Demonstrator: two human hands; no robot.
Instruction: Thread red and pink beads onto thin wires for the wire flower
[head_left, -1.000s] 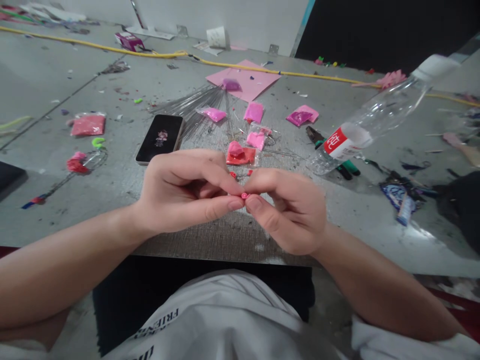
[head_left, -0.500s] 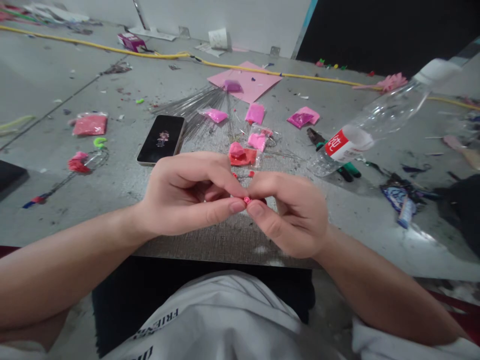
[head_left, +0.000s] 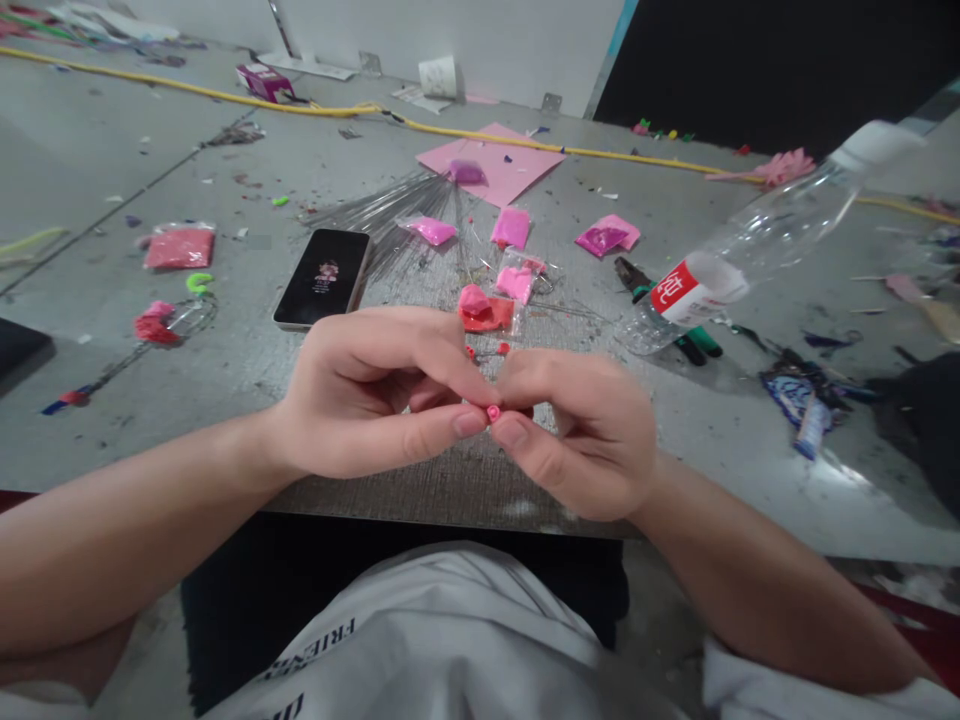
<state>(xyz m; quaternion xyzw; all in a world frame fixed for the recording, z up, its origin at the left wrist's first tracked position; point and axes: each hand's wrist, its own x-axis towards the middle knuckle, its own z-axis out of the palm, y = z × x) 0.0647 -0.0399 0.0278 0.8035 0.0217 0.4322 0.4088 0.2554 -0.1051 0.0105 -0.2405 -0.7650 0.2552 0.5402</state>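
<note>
Between my fingertips sits a tiny pink-red piece of modelling clay [head_left: 493, 412], rolled like a small rosebud. My left hand [head_left: 382, 390] pinches it from the left with thumb and forefinger. From the right, my right hand [head_left: 581, 425] pinches it too, so the fingertips of both hands nearly meet around it. Just beyond my hands lies a red clay packet [head_left: 491, 315] with a pink lump of clay [head_left: 473, 299] on it. Small red clay bits [head_left: 503, 348] rest on the table close to my fingers.
A phone [head_left: 324, 278] lies left of centre. On the right a clear plastic bottle [head_left: 780, 225] leans over green-handled pliers [head_left: 697, 340]. Thin wires [head_left: 382, 215], pink clay packets [head_left: 512, 227] and a pink sheet [head_left: 517, 165] spread behind. A yellow cable [head_left: 300, 105] crosses the back.
My fingertips and the clay piece have dropped slightly toward me. The left thumb has drawn back a little, showing more of the clay's rolled top.
</note>
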